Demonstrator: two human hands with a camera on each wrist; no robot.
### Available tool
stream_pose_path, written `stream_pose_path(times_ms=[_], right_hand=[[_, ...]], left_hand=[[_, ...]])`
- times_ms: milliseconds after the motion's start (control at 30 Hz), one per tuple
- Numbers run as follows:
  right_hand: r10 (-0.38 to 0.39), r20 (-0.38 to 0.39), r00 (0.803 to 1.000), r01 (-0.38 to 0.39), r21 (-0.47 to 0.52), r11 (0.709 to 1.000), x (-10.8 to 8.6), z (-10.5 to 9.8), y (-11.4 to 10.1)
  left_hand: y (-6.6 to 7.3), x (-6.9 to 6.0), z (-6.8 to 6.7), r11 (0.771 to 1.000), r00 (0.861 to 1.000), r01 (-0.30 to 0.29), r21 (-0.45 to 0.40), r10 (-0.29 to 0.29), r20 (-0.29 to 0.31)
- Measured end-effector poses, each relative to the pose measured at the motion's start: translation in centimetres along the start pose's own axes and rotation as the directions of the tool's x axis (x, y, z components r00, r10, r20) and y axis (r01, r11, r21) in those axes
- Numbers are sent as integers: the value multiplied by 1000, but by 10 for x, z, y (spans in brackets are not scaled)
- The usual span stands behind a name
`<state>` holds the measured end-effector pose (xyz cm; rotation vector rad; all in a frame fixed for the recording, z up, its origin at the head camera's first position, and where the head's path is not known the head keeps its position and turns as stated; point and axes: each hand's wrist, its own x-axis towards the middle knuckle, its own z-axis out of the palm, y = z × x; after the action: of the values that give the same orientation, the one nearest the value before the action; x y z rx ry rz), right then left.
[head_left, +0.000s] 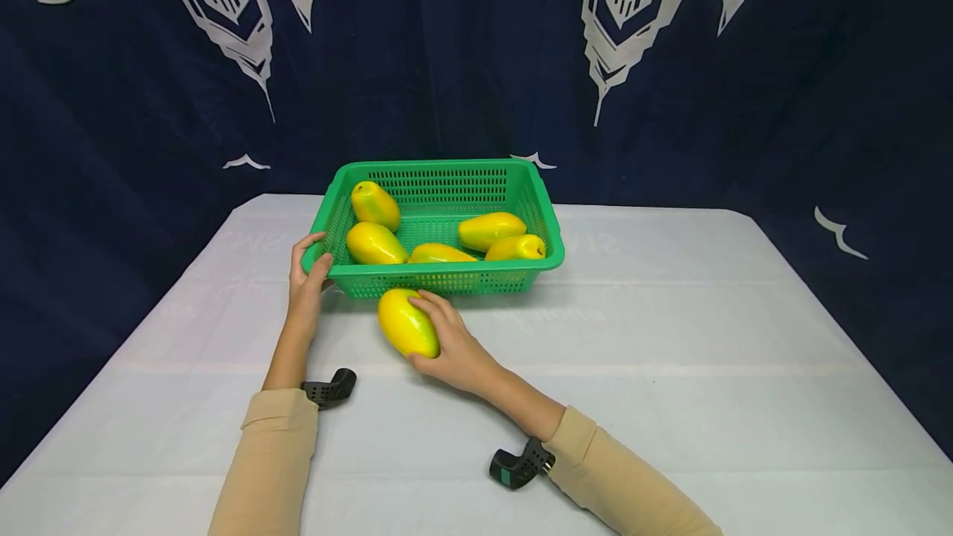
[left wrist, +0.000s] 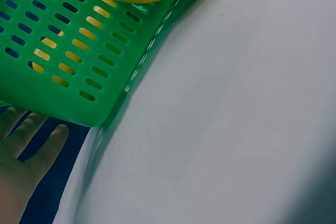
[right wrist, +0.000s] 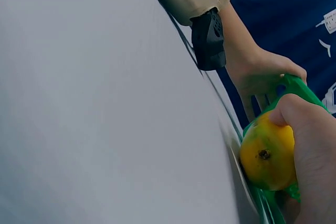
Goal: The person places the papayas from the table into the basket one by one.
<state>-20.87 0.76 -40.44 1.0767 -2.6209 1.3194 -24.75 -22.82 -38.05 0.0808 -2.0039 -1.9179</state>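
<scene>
A green plastic basket (head_left: 447, 268) with slotted sides stands on the table, several yellow mangoes (head_left: 375, 244) lying inside it. At its near left corner my left hand (head_left: 304, 278) holds the rim, thumb on top and fingers along the outer side; the left wrist view shows those fingers (left wrist: 50, 148) beside the basket wall (left wrist: 58, 103). In front of the basket's near side, my right hand (head_left: 452, 347) grips another yellow mango (head_left: 404, 323) between thumb and fingers. The right wrist view shows the dark stem end of this mango (right wrist: 268, 156); most of the gripping fingers are hidden there.
A white cloth covers the table (head_left: 670, 337). Behind it hangs a dark blue curtain (head_left: 447, 64) with white printed shapes. Black devices (head_left: 521, 463) are worn on both wrists, below tan sleeves (head_left: 625, 478).
</scene>
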Motion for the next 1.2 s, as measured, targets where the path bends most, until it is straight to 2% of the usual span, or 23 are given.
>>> stream_pose_path(times_ms=[533, 633, 767, 867, 1200], right_hand=[[35, 17, 999, -35, 15, 999, -1, 0, 0], [40, 21, 999, -40, 21, 999, -1, 0, 0], [32, 18, 999, -32, 18, 999, -1, 1, -1], [25, 14, 1000, -25, 10, 1000, -1, 1, 0], [26, -7, 1000, -25, 27, 999, -1, -1, -1]], left_hand=[[-1, 0, 0, 1000, 1000, -5, 12, 5, 11], [5, -4, 1, 1000, 1000, 2, 4, -2, 14], [6, -4, 2, 1000, 1000, 0, 1, 0, 16], [0, -1, 0, 1000, 1000, -2, -6, 2, 13], [1, -1, 0, 1000, 1000, 8, 9, -8, 11]])
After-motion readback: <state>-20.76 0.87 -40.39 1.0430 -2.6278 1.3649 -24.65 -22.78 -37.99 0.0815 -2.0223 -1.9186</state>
